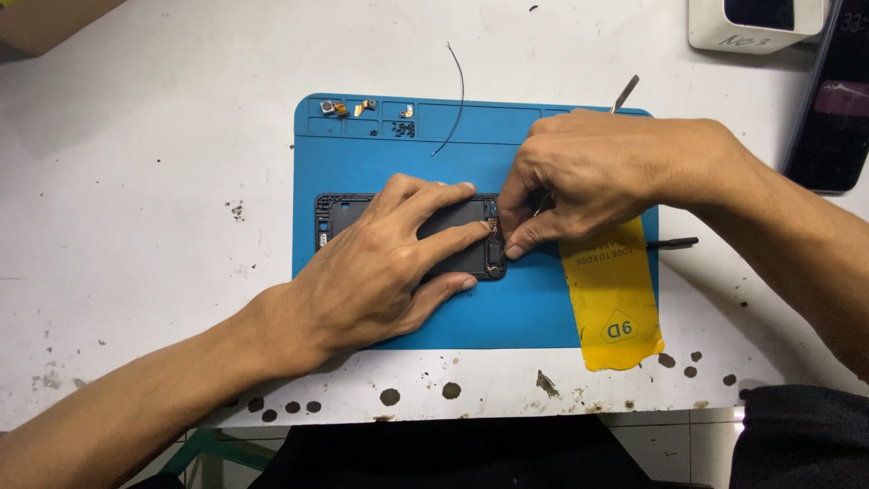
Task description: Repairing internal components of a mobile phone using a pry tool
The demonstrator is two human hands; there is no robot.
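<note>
We work at a white table (136,181), stained and speckled with dark spots along its near edge, with a blue mat (362,163) laid on it.

Nearest us, our left hand (380,272) lies flat on an opened phone body (337,217) in the middle of the mat, fingers spread and pressing it down. Our right hand (588,177) meets it at the phone's right end, thumb and forefinger pinched together on a thin metal tool (625,92) whose tip works at a small part there; that part is too small to tell.

Judging by this, the phone is already open and stripped of several parts, and the piece at its right end is not yet free.

A yellow film sheet (615,308) lies just beside.

Farther off, the mat's small tray compartments (367,110) hold 3 or 4 tiny components and a cluster of dark screws. A thin black wire (457,100) curls across the mat's far edge.
</note>
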